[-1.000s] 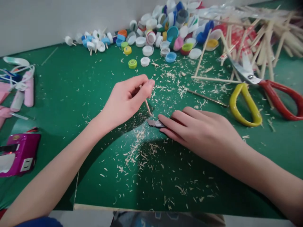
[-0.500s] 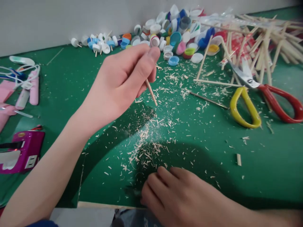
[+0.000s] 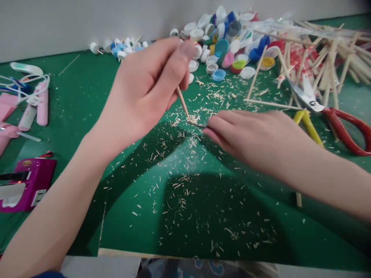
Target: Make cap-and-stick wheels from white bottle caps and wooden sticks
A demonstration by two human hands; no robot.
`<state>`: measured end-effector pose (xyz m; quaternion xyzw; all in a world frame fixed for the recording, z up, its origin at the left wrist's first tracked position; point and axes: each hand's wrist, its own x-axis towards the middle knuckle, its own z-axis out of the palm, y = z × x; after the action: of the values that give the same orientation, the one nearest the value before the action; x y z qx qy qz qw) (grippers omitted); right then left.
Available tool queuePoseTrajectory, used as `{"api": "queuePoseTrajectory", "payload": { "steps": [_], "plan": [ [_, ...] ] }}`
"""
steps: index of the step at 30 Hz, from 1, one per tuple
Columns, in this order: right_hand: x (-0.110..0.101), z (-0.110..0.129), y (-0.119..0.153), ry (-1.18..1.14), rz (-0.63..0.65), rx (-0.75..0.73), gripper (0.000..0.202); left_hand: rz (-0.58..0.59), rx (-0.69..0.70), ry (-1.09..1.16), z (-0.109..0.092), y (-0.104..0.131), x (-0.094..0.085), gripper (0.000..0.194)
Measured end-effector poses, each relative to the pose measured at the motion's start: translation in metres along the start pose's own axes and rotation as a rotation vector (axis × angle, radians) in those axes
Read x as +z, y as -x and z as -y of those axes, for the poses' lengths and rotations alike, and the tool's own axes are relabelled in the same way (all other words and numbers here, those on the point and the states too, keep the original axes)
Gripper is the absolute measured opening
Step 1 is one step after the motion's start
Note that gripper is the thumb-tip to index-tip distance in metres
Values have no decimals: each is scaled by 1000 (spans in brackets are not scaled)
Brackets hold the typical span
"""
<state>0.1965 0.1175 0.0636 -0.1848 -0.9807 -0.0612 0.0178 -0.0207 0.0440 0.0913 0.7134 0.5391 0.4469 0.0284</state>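
Observation:
My left hand (image 3: 147,88) is closed in a pinch around a thin wooden stick (image 3: 182,102). The stick's lower end points down at the green tabletop among pale wood shavings (image 3: 193,143). To its right, my right hand (image 3: 246,129) is closed on a thin metal rod (image 3: 199,124), and only the rod's far end shows past the fingertips. That end lies close to the bottom of the stick; whether they touch I cannot tell. My right hand and wrist partly cover the yellow scissor handle.
Scissors (image 3: 314,104) with red and yellow handles lie at the right, beside a heap of wooden sticks (image 3: 327,58). Coloured bottle caps (image 3: 218,58) are piled along the wall. A purple power box (image 3: 39,177) and pink tools (image 3: 42,104) stand at the left.
My right hand has moved from the near edge up toward the stick and has taken hold of the metal rod. The shavings lie more spread out. My left hand keeps the stick.

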Motion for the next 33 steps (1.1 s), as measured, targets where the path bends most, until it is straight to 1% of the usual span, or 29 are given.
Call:
{"api": "queuePoseTrajectory", "payload": {
  "steps": [1, 2, 3, 5, 6, 7, 8, 9, 10, 11, 12, 13, 14, 15, 16, 17, 18, 19, 21, 23, 24, 25, 26, 27, 29, 30, 31, 32, 33],
  "plan": [
    [-5, 9, 9, -116, -19, -44, 44, -25, 15, -5, 1, 0, 0, 40],
    [-10, 19, 17, -266, 37, -87, 41, -44, 20, -10, 2, -1, 0, 40],
    [-15, 30, 25, -429, 145, -122, 37, -53, 12, -16, 3, -1, -1, 40],
    [-24, 53, 33, -761, 459, -166, 29, -56, -14, -8, 2, -2, -1, 39],
    [-27, 63, 34, -885, 612, -157, 29, -60, -20, 4, 1, -3, -2, 39],
    [-28, 71, 32, -1014, 769, -208, 30, -64, -19, 17, 0, -3, -2, 39],
    [-27, 76, 28, -1110, 874, -245, 31, -66, -21, 21, -2, -4, -3, 39],
    [-24, 78, 22, -1231, 913, -314, 28, -69, -19, 26, -3, -4, -4, 40],
    [-18, 77, 15, -1337, 920, -313, 27, -73, -16, 31, -4, -4, -4, 40],
    [-11, 71, 7, -1424, 902, -281, 29, -76, -20, 34, -4, -4, -4, 40],
    [-2, 61, -2, -1532, 872, -203, 34, -80, -27, 39, -4, -4, -5, 40],
    [6, 48, -12, -1573, 767, -134, 40, -85, -35, 50, -4, -4, -5, 40],
    [14, 33, -21, -1508, 587, -50, 43, -80, -45, 59, -3, -4, -5, 40],
    [21, 16, -29, -1404, 372, 101, 44, -86, -38, 67, -1, -5, -5, 40],
    [24, 0, -35, -1328, 161, 298, 44, -106, -16, 76, 0, -5, -5, 40],
    [26, -14, -39, -1338, -20, 451, 42, -128, 16, 83, 2, -6, -5, 42],
    [24, -25, -41, -1412, -118, 522, 41, -152, 53, 88, 3, -6, -6, 44],
    [20, -32, -40, -1479, -176, 573, 41, -160, 69, 81, 4, -6, -8, 47],
    [8, -33, -30, -1534, -43, 542, 45, -142, 46, 49, 3, -5, -11, 52],
    [-3, -24, -13, -1546, 265, 416, 54, -108, -18, 15, -1, -4, -13, 56],
    [-7, -17, -4, -1512, 446, 334, 61, -100, -38, 2, -3, -3, -13, 56],
    [-9, -10, 5, -1429, 555, 305, 62, -90, -55, -6, -4, -3, -12, 55],
    [-10, -4, 14, -1314, 576, 270, 58, -88, -59, -6, -5, -2, -11, 52],
    [-10, 2, 21, -1153, 544, 215, 53, -78, -71, 4, -4, -2, -8, 48],
    [-7, 10, 33, -772, 351, 79, 44, -69, -87, 69, -2, 0, 1, 40],
    [-5, 13, 36, -624, 280, 3, 40, -41, -105, 115, -1, 2, 5, 40],
    [-3, 15, 39, -528, 221, -51, 37, -4, -129, 146, -1, 4, 10, 40],
    [-1, 16, 40, -469, 165, -92, 35, 77, -146, 153, -1, 6, 15, 39],
    [2, 17, 40, -427, 110, -122, 34, 113, -154, 139, -2, 8, 20, 38]
  ]
}}
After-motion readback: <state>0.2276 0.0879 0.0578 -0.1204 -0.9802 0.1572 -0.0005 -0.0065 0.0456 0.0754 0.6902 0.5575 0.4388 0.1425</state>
